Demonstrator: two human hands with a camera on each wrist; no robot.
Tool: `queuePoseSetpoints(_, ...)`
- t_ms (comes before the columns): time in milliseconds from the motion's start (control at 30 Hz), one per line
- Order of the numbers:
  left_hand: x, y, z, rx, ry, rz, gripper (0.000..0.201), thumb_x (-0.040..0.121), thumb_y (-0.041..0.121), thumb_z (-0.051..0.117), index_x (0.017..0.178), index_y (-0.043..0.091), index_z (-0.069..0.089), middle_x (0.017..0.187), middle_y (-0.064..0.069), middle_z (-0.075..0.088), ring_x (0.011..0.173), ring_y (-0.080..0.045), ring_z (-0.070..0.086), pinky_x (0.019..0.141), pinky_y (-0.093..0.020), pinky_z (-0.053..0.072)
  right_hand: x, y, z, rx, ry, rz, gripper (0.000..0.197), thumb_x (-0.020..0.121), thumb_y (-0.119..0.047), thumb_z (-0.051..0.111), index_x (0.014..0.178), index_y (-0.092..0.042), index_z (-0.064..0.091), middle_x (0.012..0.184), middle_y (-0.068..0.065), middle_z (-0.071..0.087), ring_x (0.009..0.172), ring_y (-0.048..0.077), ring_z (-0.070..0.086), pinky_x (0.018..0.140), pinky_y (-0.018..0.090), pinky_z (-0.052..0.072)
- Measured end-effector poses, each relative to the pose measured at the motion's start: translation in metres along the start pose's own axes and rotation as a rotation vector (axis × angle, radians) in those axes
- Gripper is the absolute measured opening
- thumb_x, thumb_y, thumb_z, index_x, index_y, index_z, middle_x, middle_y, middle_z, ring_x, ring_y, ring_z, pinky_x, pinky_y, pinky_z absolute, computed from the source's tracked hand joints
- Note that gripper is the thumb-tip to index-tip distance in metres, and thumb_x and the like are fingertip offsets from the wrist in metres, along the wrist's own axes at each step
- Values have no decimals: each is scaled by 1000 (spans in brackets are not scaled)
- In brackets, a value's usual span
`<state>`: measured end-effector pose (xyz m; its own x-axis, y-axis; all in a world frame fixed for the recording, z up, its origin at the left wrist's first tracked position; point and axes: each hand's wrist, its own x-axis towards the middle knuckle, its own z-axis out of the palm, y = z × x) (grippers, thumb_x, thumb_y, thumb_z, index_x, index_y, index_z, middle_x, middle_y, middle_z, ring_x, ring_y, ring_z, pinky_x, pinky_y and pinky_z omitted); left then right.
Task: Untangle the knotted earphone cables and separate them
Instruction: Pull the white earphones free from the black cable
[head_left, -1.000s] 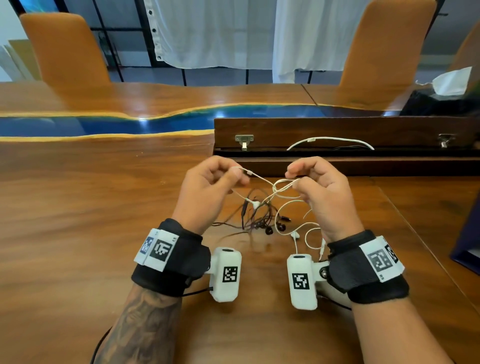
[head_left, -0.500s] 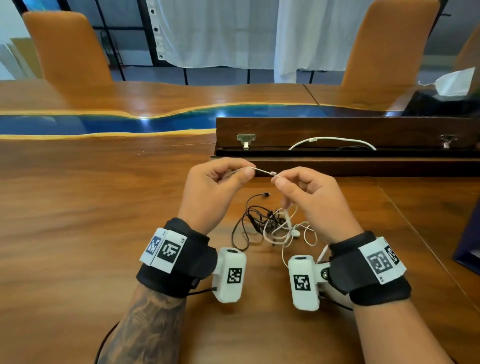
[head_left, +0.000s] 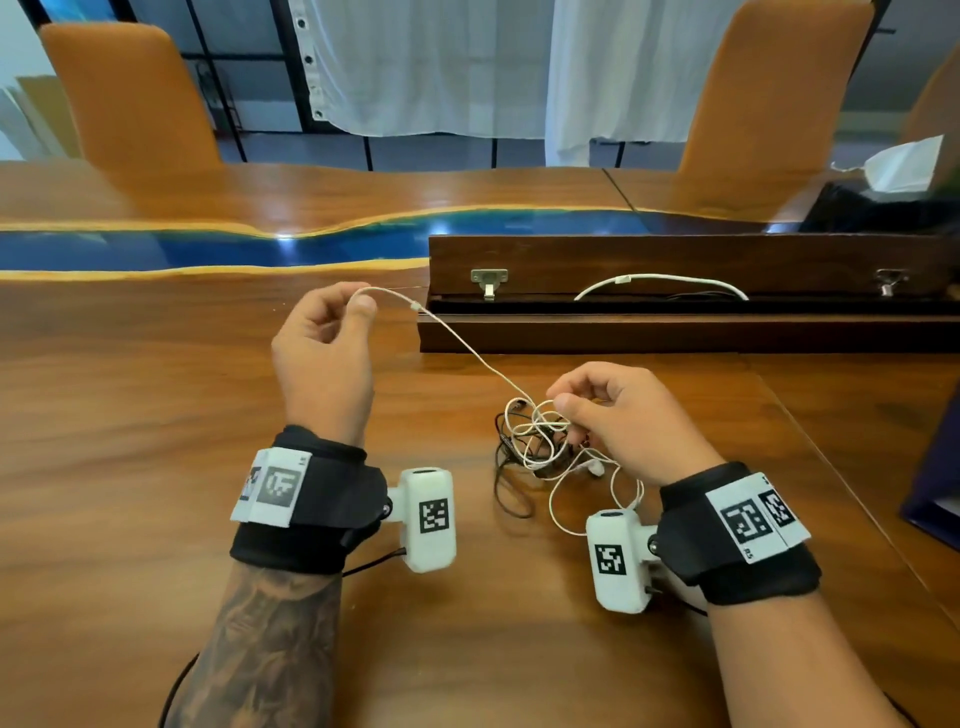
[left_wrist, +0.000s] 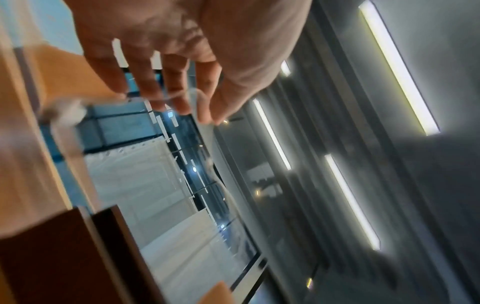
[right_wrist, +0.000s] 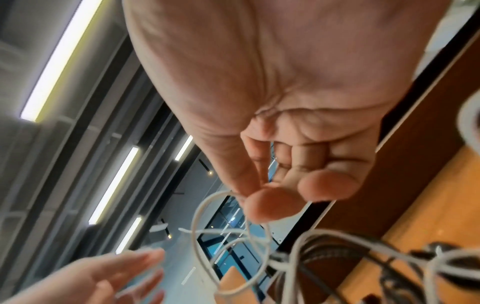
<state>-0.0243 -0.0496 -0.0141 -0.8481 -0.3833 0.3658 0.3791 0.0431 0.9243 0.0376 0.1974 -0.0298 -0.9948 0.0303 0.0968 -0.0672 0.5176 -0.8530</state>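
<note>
The wooden tabletop (head_left: 156, 467) carries everything, with a long dark wooden case (head_left: 675, 260) lying open at its far side. Near the middle, just ahead of the right wrist, sits the tangle (head_left: 540, 441): a white earphone cable (head_left: 467, 348) looped through a black earphone cable (head_left: 511, 499), both resting on the wood. The left hand (head_left: 322, 353) is raised toward the far left and pinches the white cable's free end between thumb and forefinger, so one strand runs taut down to the knot. The right hand (head_left: 623, 415) hovers over the knot with fingers curled, thumb and fingertip apparently nipping a white loop; the right wrist view is blurred, so that grip is likely rather than certain.

The step in hand looks like drawing the white strand out of the knot. Separation is not yet done. Next calls for holding the loop open while feeding the strand through, without yanking the knot tighter.
</note>
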Motion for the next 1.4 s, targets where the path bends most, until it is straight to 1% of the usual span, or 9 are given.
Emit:
queuePoseSetpoints(100,-7,3,2,285,-85,104,23,91,19,69,111,28,63,116,1,62,103,-9,57,93,-25,47,1,-5,3,170,8,-16,11,100,-14,58,100,-17,68,77,-4,70,71,11,69,67,26,55)
queuePoseSetpoints(233,-24,20,12,318,-539,56,6,92,23,69,93,17,71,89,3,70,79,-4,62,72,-16,50,2,-10,6,362,38,-56,12,102,-11,54,105,-15,66,81,-5,68,76,15,69,72,31,56)
queuePoseSetpoints(367,-45,15,26,500,-927,-1,20,84,44,75,100,32,72,91,9,70,80,-9,63,73,-25,54,1,-16,8,598,-8,-105,15,101,-7,54,106,-14,66,84,-1,68,80,18,67,73,31,55)
queuePoseSetpoints(500,-49,13,34,304,-823,70,12,95,24,68,89,16,75,79,-3,69,72,-15,61,71,-32,51,-1,-19,8,546,79,-187,16,100,-10,59,113,-16,65,97,2,69,88,17,69,75,29,55)
queuePoseSetpoints(633,-43,18,31,69,-679,25,18,100,18,59,93,9,74,79,-2,68,73,-13,62,66,-23,53,-2,-15,7,228,42,-143,49,90,-28,74,133,-33,52,124,-11,61,106,4,63,84,25,56)
queuePoseSetpoints(800,-36,18,27,-121,-552,-24,19,99,26,60,90,21,76,98,0,72,96,-16,66,82,-35,56,-4,-13,13,66,3,-136,7,94,-24,70,99,-29,73,90,-8,73,81,6,66,77,28,55)
queuePoseSetpoints(933,-30,19,23,-324,-457,-129,17,96,27,61,93,18,74,81,-2,70,85,-21,66,81,-39,54,-4,-13,6,119,107,-144,11,96,-27,67,96,-30,77,78,-20,71,73,-1,62,69,12,49)
queuePoseSetpoints(1267,-41,26,28,-318,-709,-192,26,95,28,53,101,9,69,87,-8,67,82,-22,69,77,-38,58,-3,-20,11,299,-5,-202,43,92,-31,72,134,-32,60,132,-13,62,121,7,59,96,33,53)
queuePoseSetpoints(1400,-42,26,29,-120,-684,-74,22,99,25,55,99,14,74,76,-7,64,72,-21,64,74,-35,59,-4,-21,14,246,71,-235,14,95,-20,70,108,-22,74,103,-8,74,100,7,67,85,30,54)
